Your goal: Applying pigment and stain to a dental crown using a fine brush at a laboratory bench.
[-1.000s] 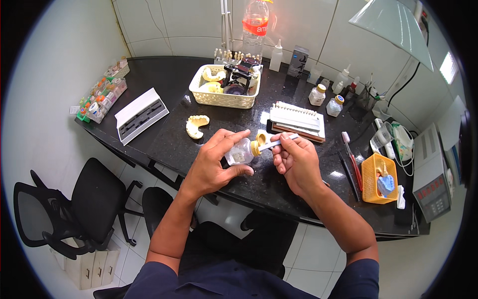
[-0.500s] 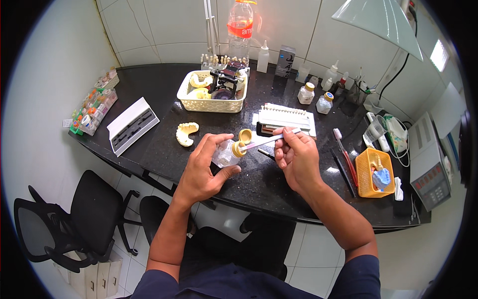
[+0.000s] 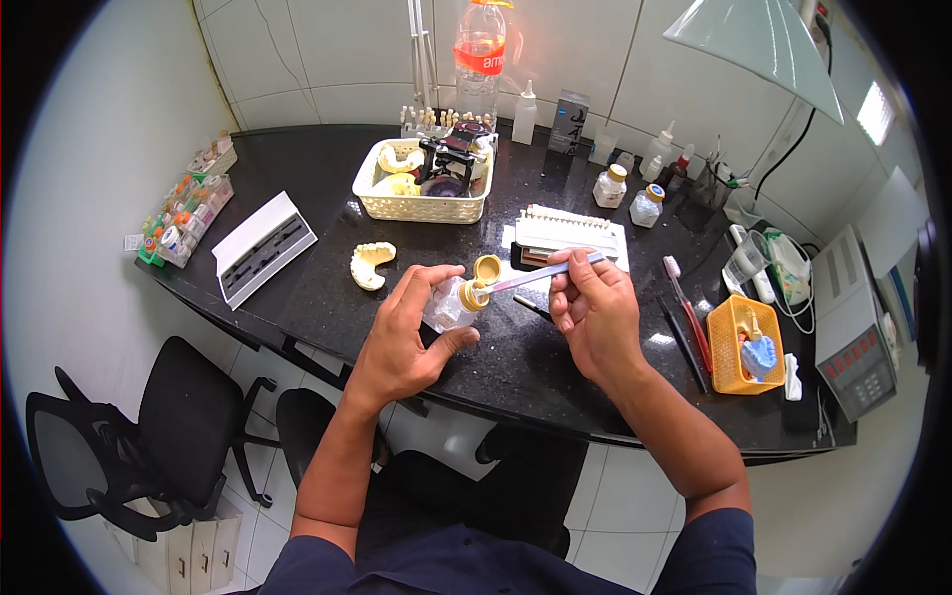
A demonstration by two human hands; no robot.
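Observation:
My left hand [image 3: 409, 332] is wrapped round a small clear jar [image 3: 448, 309] with a yellow neck. The jar is tilted toward the right, and its yellow flip lid [image 3: 487, 269] stands up. Between the thumb and fingers of my right hand [image 3: 597, 315] is a slim pale tool [image 3: 540, 276], tweezers or a spatula. Its tip is at the jar's mouth; how far it reaches inside, I cannot tell. Left of the jar lies a cream dental cast [image 3: 373, 266]. Behind my right hand sits a tooth shade guide [image 3: 570, 230] with a row of teeth.
A cream basket [image 3: 421, 208] holds casts and a black articulator. An open white case [image 3: 265, 250] lies at left. On the right are a toothbrush [image 3: 684, 305], a yellow basket [image 3: 746, 385] with a blue impression, and a grey device [image 3: 861, 332]. Two capped jars [image 3: 647, 205] stand behind.
The pale tool has turned slightly in my right hand, its tip still at the jar's mouth. My left hand and the jar have hardly moved.

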